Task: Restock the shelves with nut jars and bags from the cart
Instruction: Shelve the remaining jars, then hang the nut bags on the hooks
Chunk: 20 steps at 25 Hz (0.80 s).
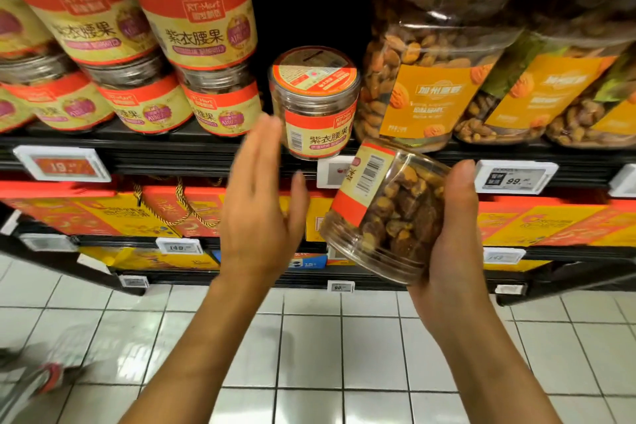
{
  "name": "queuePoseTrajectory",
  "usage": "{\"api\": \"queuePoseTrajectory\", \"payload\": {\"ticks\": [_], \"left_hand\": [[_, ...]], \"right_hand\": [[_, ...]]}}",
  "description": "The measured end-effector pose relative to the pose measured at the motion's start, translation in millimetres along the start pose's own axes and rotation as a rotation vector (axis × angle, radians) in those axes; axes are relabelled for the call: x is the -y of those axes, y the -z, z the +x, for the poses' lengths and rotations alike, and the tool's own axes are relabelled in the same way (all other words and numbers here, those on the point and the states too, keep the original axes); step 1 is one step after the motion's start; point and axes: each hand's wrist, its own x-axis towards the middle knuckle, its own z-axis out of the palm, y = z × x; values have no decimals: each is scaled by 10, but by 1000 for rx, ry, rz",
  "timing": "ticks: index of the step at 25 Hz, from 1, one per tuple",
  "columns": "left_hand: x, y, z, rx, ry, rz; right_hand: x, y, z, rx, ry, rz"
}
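Note:
My right hand [451,231] grips a clear nut jar [385,213] with a red and cream label, tilted sideways just below the shelf edge. My left hand [261,203] hovers with straight fingers, empty, a little left of a matching jar [315,103] that stands at the front of the black shelf [192,151]. Behind that standing jar lies a dark gap. Two stacked rows of the same jars [199,27] fill the shelf to the left.
Larger almond jars with gold lids and orange labels [437,55] stand on the shelf's right side. Price tags [62,163] line the shelf edge. Orange gift boxes [103,213] fill the lower shelves. White tiled floor lies below, with a blurred cart handle [41,379] at bottom left.

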Motion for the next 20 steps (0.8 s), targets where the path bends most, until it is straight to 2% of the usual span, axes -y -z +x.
{"api": "queuePoseTrajectory", "payload": {"ticks": [2,5,8,12,14,16,18,20], "left_hand": [[-56,-48,-168,152,-114,78],[-18,-111,-145,268,-65,107],[98,-63,-80,263,1,118],[23,-113,0,233,-156,172],[-1,-127,61,276,-149,177],[26,-89,102,299,-82,143],[61,17,114,244,-48,61],[81,175,152,196,-129,-6]], "right_hand": [[15,-22,29,3,13,19],[40,-43,69,20,46,43],[46,-56,94,24,50,53],[40,-52,118,35,61,50],[49,-59,124,32,56,47],[67,-62,133,38,41,32],[91,-84,133,58,30,-6],[137,-126,151,85,-32,-67]]}}
